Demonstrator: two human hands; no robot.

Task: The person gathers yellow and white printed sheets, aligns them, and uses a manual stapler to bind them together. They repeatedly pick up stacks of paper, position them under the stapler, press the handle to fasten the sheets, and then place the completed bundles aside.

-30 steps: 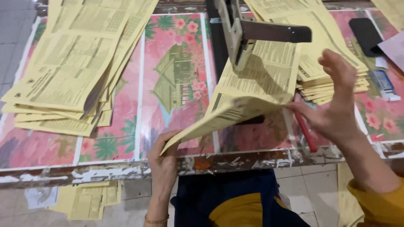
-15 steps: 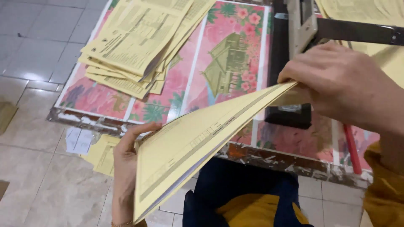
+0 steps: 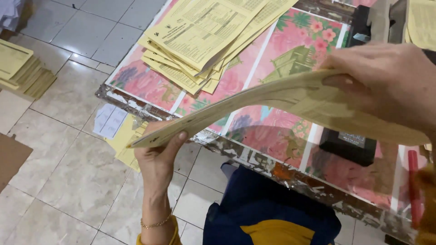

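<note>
A thin stack of yellow printed sheets (image 3: 272,102) is held in the air above the near table edge, bowed and seen almost edge-on. Left hand (image 3: 159,156) supports its lower left end from beneath — thumb laid along the stack's edge, the other fingers hidden behind the paper. Right hand (image 3: 386,86) grips the upper right end, fingers curled over the top, thumb pressed underneath, clamped on the sheets.

Below is the table (image 3: 281,172), with a pink floral covering and a worn, chipped front edge. A fanned pile of yellow forms (image 3: 204,36) lies at its far left. A black paper-cutter base (image 3: 347,145) sits under the right hand; a red pen (image 3: 413,186) lies beside it. More yellow stacks (image 3: 20,68) rest on the tiled floor.
</note>
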